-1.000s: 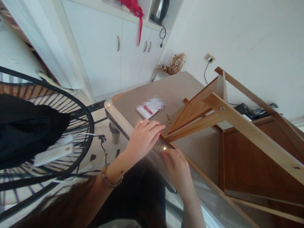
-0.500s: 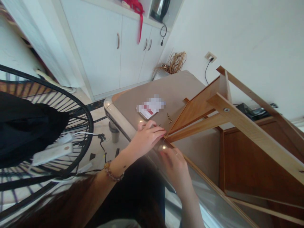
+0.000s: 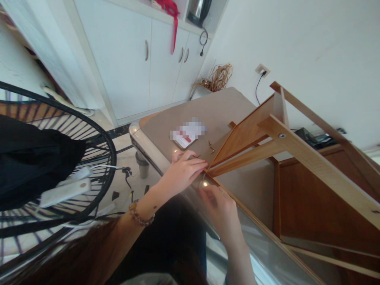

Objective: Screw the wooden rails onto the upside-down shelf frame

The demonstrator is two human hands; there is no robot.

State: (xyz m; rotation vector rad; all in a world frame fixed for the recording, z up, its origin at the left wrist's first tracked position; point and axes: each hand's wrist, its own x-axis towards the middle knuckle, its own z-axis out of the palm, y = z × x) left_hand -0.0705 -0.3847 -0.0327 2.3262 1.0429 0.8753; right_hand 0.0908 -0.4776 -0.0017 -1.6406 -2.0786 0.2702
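Note:
My left hand (image 3: 185, 170) reaches to the near corner of a wooden frame (image 3: 227, 164), its fingers pressed together and the tips on the wood where two rails meet. Close below that corner, my right hand (image 3: 221, 206) is curled in a pinch. Something thin and metallic seems to rise from its fingertips, too small to make out. Small brass-coloured screws (image 3: 211, 151) lie on the table beyond my left fingers. A phone (image 3: 185, 139) with a lit, partly blurred screen rests to their left.
The wooden frame stands tilted on the brown-covered table (image 3: 166, 118) and fills the right side. At left is a black corded chair (image 3: 111, 158) with dark cloth and a white power strip (image 3: 65, 192). White cabinets (image 3: 127, 59) and dried stalks (image 3: 219, 77) are behind.
My right hand has turned slightly and shifted a little left at the frame's corner. My left hand stays at the same spot on the wood.

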